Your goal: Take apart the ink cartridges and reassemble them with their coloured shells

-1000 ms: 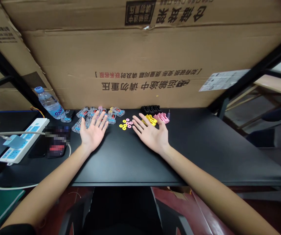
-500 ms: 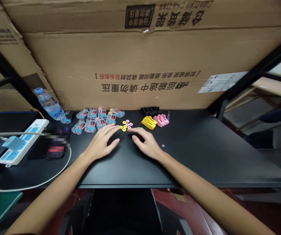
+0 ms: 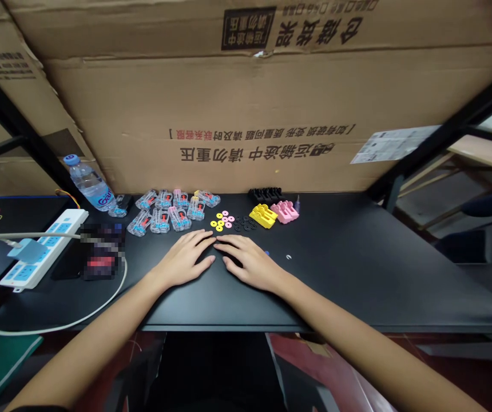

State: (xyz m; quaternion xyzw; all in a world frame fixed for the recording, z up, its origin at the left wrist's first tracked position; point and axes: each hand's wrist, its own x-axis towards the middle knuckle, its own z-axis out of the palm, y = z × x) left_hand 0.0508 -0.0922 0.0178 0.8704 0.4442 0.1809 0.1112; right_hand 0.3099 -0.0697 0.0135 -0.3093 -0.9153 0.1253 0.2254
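My left hand (image 3: 185, 258) and my right hand (image 3: 251, 260) rest on the black tabletop (image 3: 357, 263), fingers stretched out and the fingertips nearly meeting. Neither holds anything. Just beyond the fingertips lie small yellow rings (image 3: 214, 224) and pink rings (image 3: 231, 219), with black rings (image 3: 246, 223) to their right. Several clear plastic pieces with red and blue parts (image 3: 160, 220) lie beyond my left hand. Past my right hand stand a yellow slotted part (image 3: 264, 216), a pink slotted part (image 3: 285, 212) and a black slotted part (image 3: 265, 195). A small blue thing (image 3: 266, 253) shows beside my right hand, partly hidden.
A water bottle (image 3: 89, 182) leans at the back left. Nearer stand a white power strip (image 3: 46, 249) and a looping white cable (image 3: 121, 286). A cardboard sheet (image 3: 229, 91) walls the back. A small white clip-like piece (image 3: 289, 257) lies to the right.
Both hands have drawn back slightly toward me from the rings, uncovering more of the yellow, pink and black ones. The small blue thing by my right hand has come into view.
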